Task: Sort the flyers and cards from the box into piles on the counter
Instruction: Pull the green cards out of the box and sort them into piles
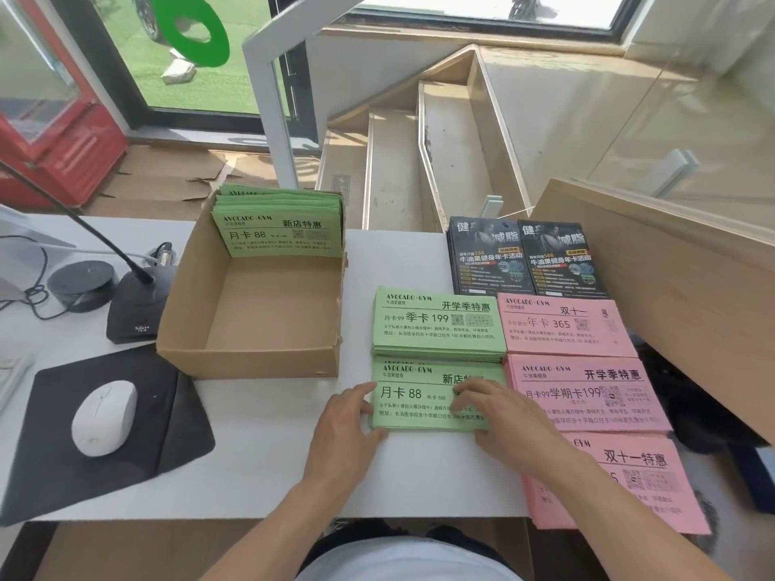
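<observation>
A white table [260, 463] carries an open cardboard box [251, 304], the landmark here. Inside the box, against its far wall, leans a stack of green flyers [279, 228]. Just right of the box lies a green pile [438, 322], and nearer the person than that, a second green pile [423, 398]. The left hand [350, 417] rests with straight fingers on this pile's left edge; the right hand [499, 410] lies flat with fingers spread over its right part. Further right of the box sit three pink piles [583, 396] in a column, and beyond them two black flyer stacks [524, 255]. Left of the box stand a desk microphone base [132, 312], a round black puck [81, 285] and a white mouse [104, 417] on a black pad [50, 467]. Behind the box, wooden stairs [419, 161] descend beside a glass door [176, 56].
</observation>
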`<action>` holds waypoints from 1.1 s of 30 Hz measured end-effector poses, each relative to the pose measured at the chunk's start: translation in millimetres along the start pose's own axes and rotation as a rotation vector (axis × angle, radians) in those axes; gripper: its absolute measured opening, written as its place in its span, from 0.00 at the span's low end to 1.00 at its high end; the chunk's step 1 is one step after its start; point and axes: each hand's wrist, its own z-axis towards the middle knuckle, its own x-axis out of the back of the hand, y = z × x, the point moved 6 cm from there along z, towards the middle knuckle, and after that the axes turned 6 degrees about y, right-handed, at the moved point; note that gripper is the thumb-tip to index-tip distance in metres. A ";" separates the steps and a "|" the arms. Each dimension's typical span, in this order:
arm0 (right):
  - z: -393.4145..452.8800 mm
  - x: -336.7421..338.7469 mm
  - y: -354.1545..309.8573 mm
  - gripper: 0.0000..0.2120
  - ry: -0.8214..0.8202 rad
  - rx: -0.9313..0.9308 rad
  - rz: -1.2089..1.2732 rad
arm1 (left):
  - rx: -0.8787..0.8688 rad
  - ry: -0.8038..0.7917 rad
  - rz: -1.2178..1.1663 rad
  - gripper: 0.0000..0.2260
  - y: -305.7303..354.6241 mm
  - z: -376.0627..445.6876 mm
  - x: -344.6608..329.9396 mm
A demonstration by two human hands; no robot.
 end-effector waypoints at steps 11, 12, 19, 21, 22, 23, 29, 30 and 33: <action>41.1 45.6 -48.5 0.14 0.312 0.035 0.230 | -0.476 0.303 -0.202 0.11 60.4 4.2 83.8; 49.9 53.2 -56.1 0.15 0.353 0.031 0.264 | -0.508 0.378 -0.227 0.09 65.7 11.2 102.1; 126.2 72.4 -116.0 0.15 0.378 0.042 0.416 | -0.281 0.502 -0.166 0.15 35.0 116.5 191.1; 149.3 71.4 -129.4 0.15 0.358 0.031 0.395 | -0.246 0.506 -0.095 0.16 20.5 141.6 199.9; 160.2 73.6 -134.7 0.16 0.367 0.015 0.390 | -0.236 0.497 -0.054 0.17 15.4 153.7 202.1; 170.4 77.8 -138.9 0.16 0.401 -0.003 0.377 | -0.228 0.479 -0.014 0.20 10.7 166.6 203.3; 232.8 98.3 -167.0 0.21 0.439 0.071 0.166 | -0.193 0.334 0.256 0.36 -14.0 245.9 216.1; 242.7 98.2 -170.8 0.23 0.417 0.082 0.157 | -0.192 0.321 0.281 0.38 -16.7 252.0 216.2; 268.8 95.0 -176.0 0.29 0.371 0.109 0.068 | -0.209 0.293 0.258 0.40 -24.7 254.7 208.4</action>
